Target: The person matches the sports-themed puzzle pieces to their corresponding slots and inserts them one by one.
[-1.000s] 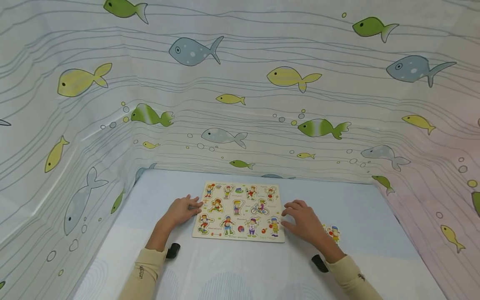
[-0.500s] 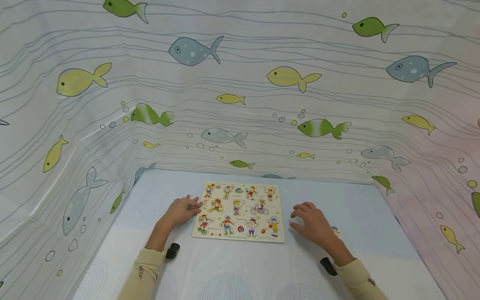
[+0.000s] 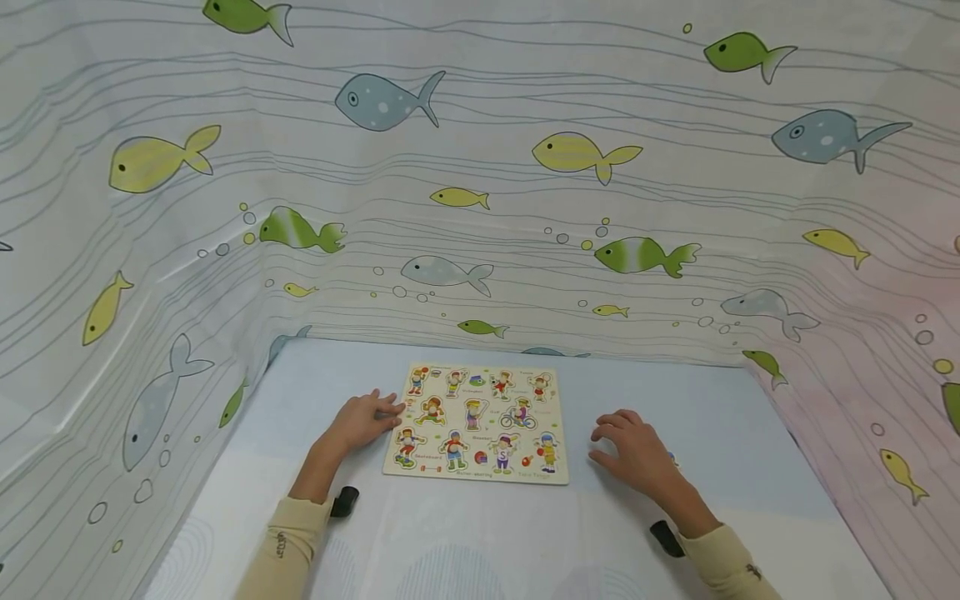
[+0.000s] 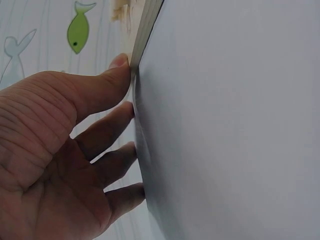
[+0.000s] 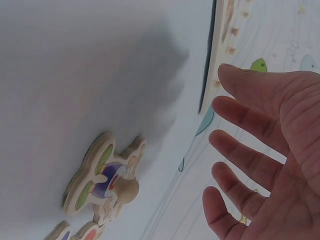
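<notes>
A wooden picture puzzle board (image 3: 452, 419) lies on the table with several sports-figure pieces in it. My left hand (image 3: 365, 421) is at its left edge. In the left wrist view the thumb is right at the board's side (image 4: 144, 37), while the other fingertips (image 4: 127, 192) rest on the tabletop. My right hand (image 3: 630, 446) hovers to the right of the board, apart from it, fingers relaxed and holding nothing. Below that hand, loose puzzle pieces lie on the table, one with a round wooden knob (image 5: 126, 191); in the head view the hand mostly hides them.
A curtain with printed fish (image 3: 637, 254) rises behind and on both sides of the table (image 3: 480, 542). A black wrist camera (image 3: 345, 502) sits by the left cuff and another dark one (image 3: 666, 538) by the right.
My right hand has drawn away from the board's right edge, toward the right, covering more of the loose pieces. My left hand has stayed at the left edge.
</notes>
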`<state>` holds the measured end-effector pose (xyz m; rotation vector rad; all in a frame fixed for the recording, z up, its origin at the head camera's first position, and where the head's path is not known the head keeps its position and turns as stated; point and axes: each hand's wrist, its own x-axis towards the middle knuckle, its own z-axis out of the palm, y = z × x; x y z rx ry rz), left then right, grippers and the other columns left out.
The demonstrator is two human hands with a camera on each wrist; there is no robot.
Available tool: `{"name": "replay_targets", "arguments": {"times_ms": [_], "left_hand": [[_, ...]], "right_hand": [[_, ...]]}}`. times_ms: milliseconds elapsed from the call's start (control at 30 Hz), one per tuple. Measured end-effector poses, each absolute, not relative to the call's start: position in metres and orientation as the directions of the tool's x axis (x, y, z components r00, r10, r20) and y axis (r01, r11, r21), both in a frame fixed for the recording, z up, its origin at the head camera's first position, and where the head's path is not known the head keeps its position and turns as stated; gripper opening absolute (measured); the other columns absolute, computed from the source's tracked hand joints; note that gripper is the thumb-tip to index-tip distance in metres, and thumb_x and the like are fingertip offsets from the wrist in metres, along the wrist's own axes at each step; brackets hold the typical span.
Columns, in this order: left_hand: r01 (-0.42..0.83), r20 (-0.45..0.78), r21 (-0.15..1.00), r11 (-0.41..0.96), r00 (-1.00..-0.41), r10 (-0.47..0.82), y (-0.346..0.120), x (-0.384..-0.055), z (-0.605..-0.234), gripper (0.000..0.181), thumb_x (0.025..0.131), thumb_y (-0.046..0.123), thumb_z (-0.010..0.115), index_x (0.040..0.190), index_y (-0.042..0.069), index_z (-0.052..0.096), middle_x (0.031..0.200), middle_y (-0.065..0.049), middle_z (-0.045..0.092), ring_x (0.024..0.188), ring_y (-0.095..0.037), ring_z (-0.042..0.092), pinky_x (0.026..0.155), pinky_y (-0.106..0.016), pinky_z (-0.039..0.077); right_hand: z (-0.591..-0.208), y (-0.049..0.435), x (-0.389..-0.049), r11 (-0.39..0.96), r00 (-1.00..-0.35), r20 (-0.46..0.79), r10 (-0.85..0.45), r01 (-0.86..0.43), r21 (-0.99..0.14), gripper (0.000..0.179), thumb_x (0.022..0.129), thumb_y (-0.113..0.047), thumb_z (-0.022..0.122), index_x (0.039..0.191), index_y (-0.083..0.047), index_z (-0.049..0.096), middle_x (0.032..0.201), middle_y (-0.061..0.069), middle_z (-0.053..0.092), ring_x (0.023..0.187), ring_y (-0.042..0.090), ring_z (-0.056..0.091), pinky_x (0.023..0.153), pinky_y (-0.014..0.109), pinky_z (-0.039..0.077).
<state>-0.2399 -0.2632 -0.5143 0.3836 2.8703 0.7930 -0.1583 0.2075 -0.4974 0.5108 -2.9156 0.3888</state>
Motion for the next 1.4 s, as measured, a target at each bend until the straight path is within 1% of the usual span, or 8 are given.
{"name": "replay_targets", "arguments": {"times_ms": [167, 400, 600, 800, 1000, 1300, 1400], "left_hand": [[0.207, -0.061, 0.531, 0.822, -0.958, 0.28, -0.263, -0.239, -0.514, 0.033, 0.092, 0.023, 0.071, 0.121, 0.01, 0.07, 0.139, -0.015, 0.054, 0.139, -0.045, 0.033, 0.112, -0.062, 0.023], [0.216, -0.055, 0.535, 0.817, -0.956, 0.288, -0.265, -0.239, -0.514, 0.032, 0.092, 0.023, 0.071, 0.121, 0.009, 0.07, 0.139, -0.015, 0.054, 0.138, -0.046, 0.033, 0.112, -0.063, 0.023], [0.207, -0.052, 0.525, 0.826, -0.96, 0.274, -0.265, -0.24, -0.516, 0.032, 0.091, 0.023, 0.071, 0.121, 0.011, 0.071, 0.139, -0.013, 0.054, 0.139, -0.045, 0.033, 0.112, -0.062, 0.022], [0.206, -0.053, 0.531, 0.822, -0.96, 0.274, -0.264, -0.24, -0.517, 0.032, 0.091, 0.023, 0.071, 0.12, 0.011, 0.071, 0.138, -0.014, 0.055, 0.139, -0.045, 0.033, 0.112, -0.062, 0.022], [0.212, -0.048, 0.533, 0.819, -0.959, 0.279, -0.264, -0.24, -0.516, 0.032, 0.091, 0.022, 0.071, 0.12, 0.01, 0.071, 0.138, -0.014, 0.055, 0.138, -0.046, 0.033, 0.112, -0.063, 0.022], [0.223, -0.047, 0.535, 0.815, -0.955, 0.292, -0.265, -0.24, -0.515, 0.032, 0.091, 0.022, 0.071, 0.12, 0.009, 0.071, 0.138, -0.015, 0.054, 0.138, -0.046, 0.033, 0.112, -0.063, 0.022], [0.223, -0.053, 0.536, 0.814, -0.954, 0.297, -0.264, -0.24, -0.514, 0.032, 0.092, 0.022, 0.071, 0.121, 0.009, 0.07, 0.139, -0.016, 0.054, 0.138, -0.047, 0.033, 0.112, -0.063, 0.021]], "right_hand": [[-0.498, 0.215, -0.155, 0.913, -0.929, 0.204, -0.308, -0.349, -0.211, 0.021, 0.076, -0.024, 0.086, 0.091, -0.019, 0.072, 0.117, 0.008, 0.067, 0.114, 0.032, 0.052, 0.084, 0.057, 0.049], [-0.497, 0.225, -0.151, 0.929, -0.942, 0.171, -0.287, -0.318, -0.19, 0.02, 0.077, -0.025, 0.085, 0.091, -0.018, 0.073, 0.117, 0.008, 0.067, 0.115, 0.032, 0.052, 0.085, 0.057, 0.049], [-0.498, 0.236, -0.148, 0.92, -0.93, 0.18, -0.321, -0.351, -0.174, 0.022, 0.075, -0.026, 0.086, 0.089, -0.017, 0.072, 0.115, 0.008, 0.067, 0.112, 0.033, 0.054, 0.081, 0.057, 0.05], [-0.5, 0.246, -0.143, 0.907, -0.92, 0.2, -0.337, -0.374, -0.191, 0.022, 0.074, -0.025, 0.087, 0.088, -0.017, 0.072, 0.113, 0.01, 0.068, 0.11, 0.035, 0.055, 0.078, 0.059, 0.051], [-0.5, 0.255, -0.141, 0.91, -0.926, 0.193, -0.324, -0.361, -0.205, 0.019, 0.075, -0.023, 0.086, 0.088, -0.016, 0.072, 0.115, 0.012, 0.067, 0.111, 0.036, 0.055, 0.078, 0.058, 0.051], [-0.501, 0.264, -0.137, 0.908, -0.932, 0.169, -0.32, -0.353, -0.226, 0.018, 0.075, -0.025, 0.086, 0.085, -0.02, 0.071, 0.114, 0.01, 0.068, 0.109, 0.036, 0.055, 0.077, 0.058, 0.051], [-0.503, 0.267, -0.136, 0.908, -0.932, 0.173, -0.318, -0.351, -0.228, 0.019, 0.075, -0.025, 0.086, 0.086, -0.02, 0.072, 0.113, 0.009, 0.068, 0.108, 0.035, 0.055, 0.075, 0.058, 0.051]]}}
